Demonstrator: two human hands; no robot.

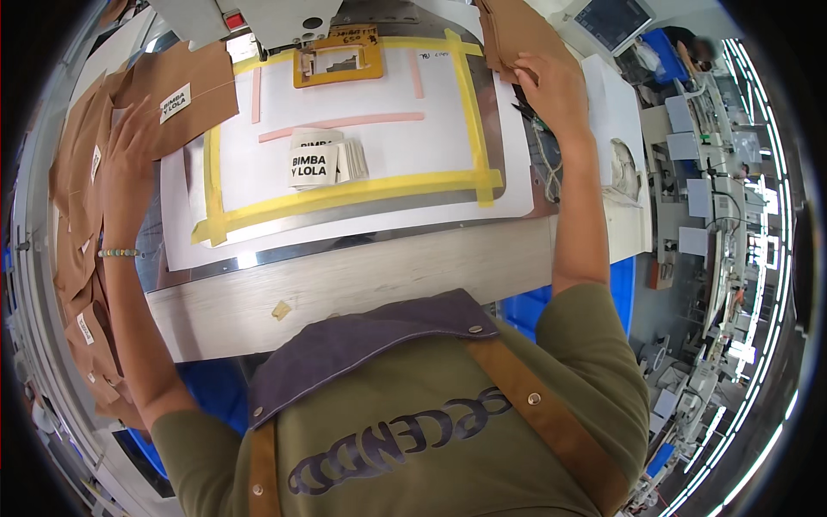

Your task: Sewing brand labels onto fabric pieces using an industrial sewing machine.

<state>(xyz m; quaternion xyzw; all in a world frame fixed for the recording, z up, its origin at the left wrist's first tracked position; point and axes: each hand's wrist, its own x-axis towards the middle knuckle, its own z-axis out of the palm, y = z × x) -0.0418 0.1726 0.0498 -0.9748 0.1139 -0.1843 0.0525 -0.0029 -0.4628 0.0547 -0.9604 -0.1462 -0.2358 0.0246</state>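
Two bare hands, well apart. We note left hand (129,168) half open, fingers slightly spread against labelled brown piece (209,90); whether gripping, we cannot tell. More brown pieces (79,185) heaped beside left hand and forearm. Right hand (551,88) loosely curled, fingertips at edge of brown stack (519,33); pinch or mere touch, we cannot tell. Between hands: white labels (314,164) piled inside yellow tape border (345,191); yellow frame (338,81) beyond them.
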